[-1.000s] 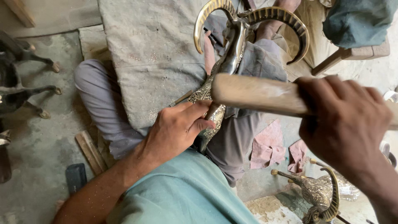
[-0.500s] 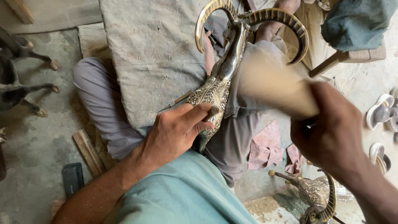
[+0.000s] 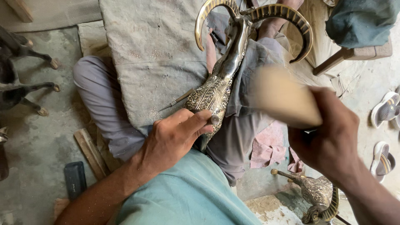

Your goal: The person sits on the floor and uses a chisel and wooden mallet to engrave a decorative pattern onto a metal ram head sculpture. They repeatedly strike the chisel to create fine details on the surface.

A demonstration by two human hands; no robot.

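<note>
Ibex: brass horned figure [image 3: 221,83] lies across your lap on a grey cloth [image 3: 154,50], head and curled horns toward 12 o'clock, patterned body toward you.
Left hand: your left hand [image 3: 175,139] is closed around a slim punch [image 3: 213,119], thumb and forefinger pinching it, its head showing at your fingertips against the patterned body.
Right hand: your right hand [image 3: 329,137] at 3 o'clock is wrapped tight on a wooden mallet [image 3: 283,98]; the mallet head is blurred, so its exact place over the punch cannot be told.
Doing it well: as a judgement, keep the punch braced with your fingers resting on the body so it cannot skate across the pattern, strike its head squarely, and use light, even taps. Let your thighs and the cloth cradle the figure so it does not roll.
Spare tool: a thin pointed tool [image 3: 177,100] lies on the cloth at 11 o'clock of your left hand, just beside the body.
Near floor: a second, smaller brass figure [image 3: 314,193] stands at 5 o'clock; a pink rag [image 3: 268,143] lies by your knee.
Left floor: a dark flat block [image 3: 75,179] at 8 o'clock, next to a wooden strip [image 3: 89,152]; any marking on the block is too small to tell.
Far: dark figure legs [image 3: 25,87] at 9 o'clock; sandals [image 3: 385,110] at 3 o'clock; a stool [image 3: 354,52] with teal cloth at 1 o'clock.
Packages, signs: none show.
</note>
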